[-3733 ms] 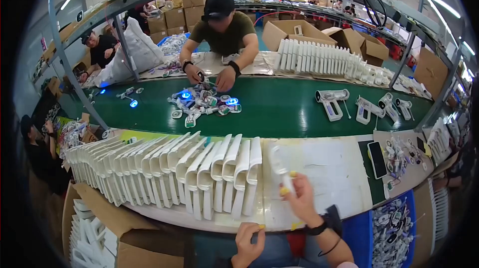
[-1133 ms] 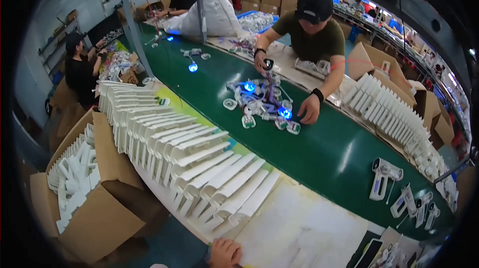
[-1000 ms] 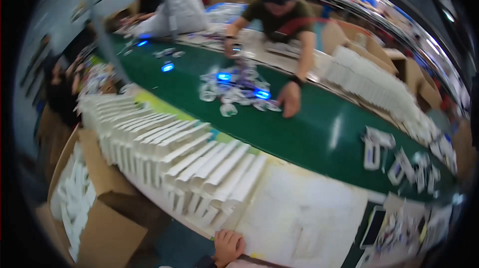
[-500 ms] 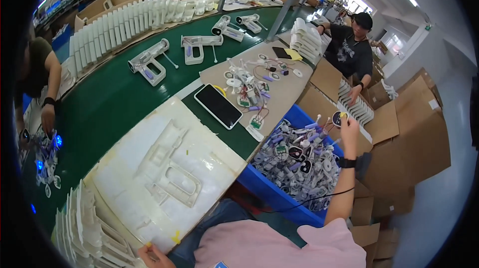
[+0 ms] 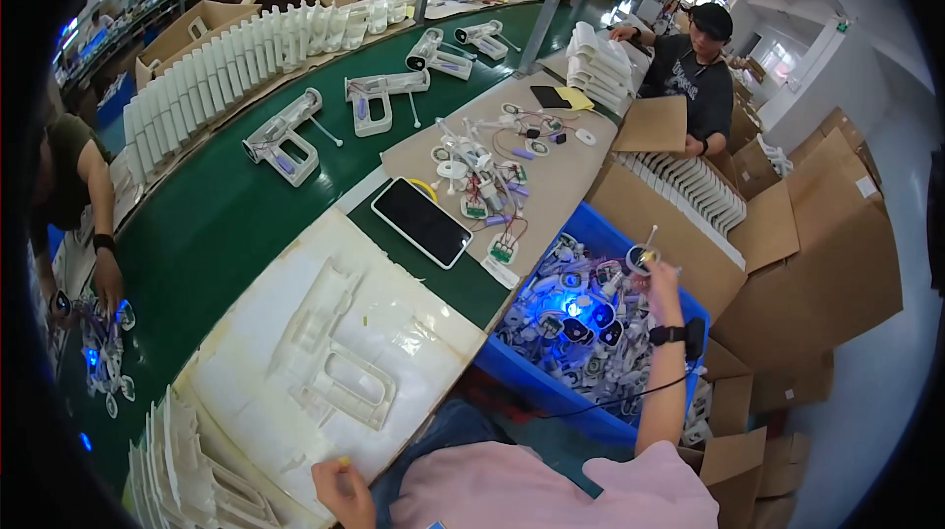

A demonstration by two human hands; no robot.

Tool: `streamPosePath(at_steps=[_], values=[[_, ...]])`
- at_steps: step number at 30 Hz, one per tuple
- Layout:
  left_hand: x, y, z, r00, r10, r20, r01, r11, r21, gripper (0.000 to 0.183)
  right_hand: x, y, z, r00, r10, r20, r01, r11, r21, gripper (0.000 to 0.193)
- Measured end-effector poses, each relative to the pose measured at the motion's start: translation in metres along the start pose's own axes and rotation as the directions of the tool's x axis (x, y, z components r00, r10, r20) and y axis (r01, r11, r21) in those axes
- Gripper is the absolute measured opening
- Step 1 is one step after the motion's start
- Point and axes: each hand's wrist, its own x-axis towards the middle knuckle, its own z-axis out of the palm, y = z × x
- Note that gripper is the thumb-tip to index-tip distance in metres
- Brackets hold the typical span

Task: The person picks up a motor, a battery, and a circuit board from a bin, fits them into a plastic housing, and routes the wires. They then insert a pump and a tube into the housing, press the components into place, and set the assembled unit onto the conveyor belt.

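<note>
The right hand [image 5: 665,293] has its fingers pinched on a small round part [image 5: 640,259] over the blue bin [image 5: 551,399]. This looks like the picking-up step; moving it calls for a steady pinch. The left hand [image 5: 345,495] is by the near edge of the counter [image 5: 423,332]; I can't tell if its fingers are together. A white gun-shaped shell [image 5: 313,317] lies there.

Factory, green conveyor belt [image 5: 197,273], cardboard boxes [image 5: 837,253]
</note>
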Motion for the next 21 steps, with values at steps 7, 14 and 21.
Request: streamPosePath(at_steps=[7, 14, 21], values=[[0.030, 0.021, 0.035, 0.983, 0.165, 0.082, -0.154, 0.981, -0.121, 0.009, -0.023, -0.149, 0.018, 0.996, -0.070, 0.055, 0.047, 0.941, 0.335, 0.024], [0.019, -0.004, 0.042, 0.984, 0.175, 0.009, -0.173, 0.978, -0.117, 0.013, -0.082, -0.182, 0.026, 0.947, -0.299, -0.117, 0.319, 0.838, 0.443, 0.024], [0.024, 0.001, 0.046, 0.961, 0.278, 0.004, -0.276, 0.954, -0.120, 0.011, -0.039, 0.023, 0.016, 0.993, 0.113, -0.029, -0.089, 0.895, 0.437, 0.026]])
